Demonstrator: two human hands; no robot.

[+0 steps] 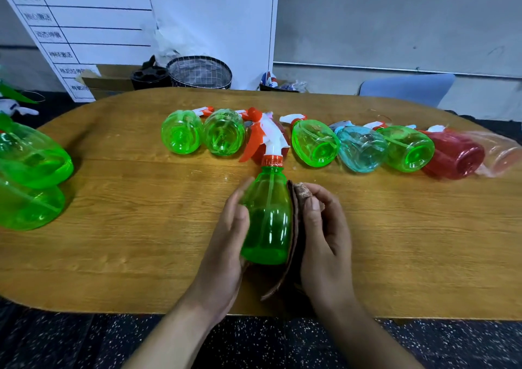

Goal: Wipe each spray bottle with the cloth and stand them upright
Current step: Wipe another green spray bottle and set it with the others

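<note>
In the centre of the frame a green spray bottle (267, 222) is being held just above the wooden table (141, 199), its orange-and-white trigger head pointing toward the top of the frame. The left hand (230, 236) is curling around the bottle's left side; its fingers are disappearing behind the plastic. The right hand (324, 236) is pressing a brown cloth (295, 227) against the bottle's right side, and the cloth is mostly hidden between palm and bottle, only its edge and a hanging corner showing.

Across the middle of the frame a row of bottles is lying on its side, bases toward the camera: two green bottles (203, 135), a red bottle (279, 142) largely hidden behind the held trigger, another green one (315, 142), a blue bottle (360, 148), a further green one (406, 148), a dark red bottle (454, 157) and a pale pink bottle (502, 154) that is blurring into the frame's right edge. At the left edge two large green bottles (31, 176) are being cut off.
</note>
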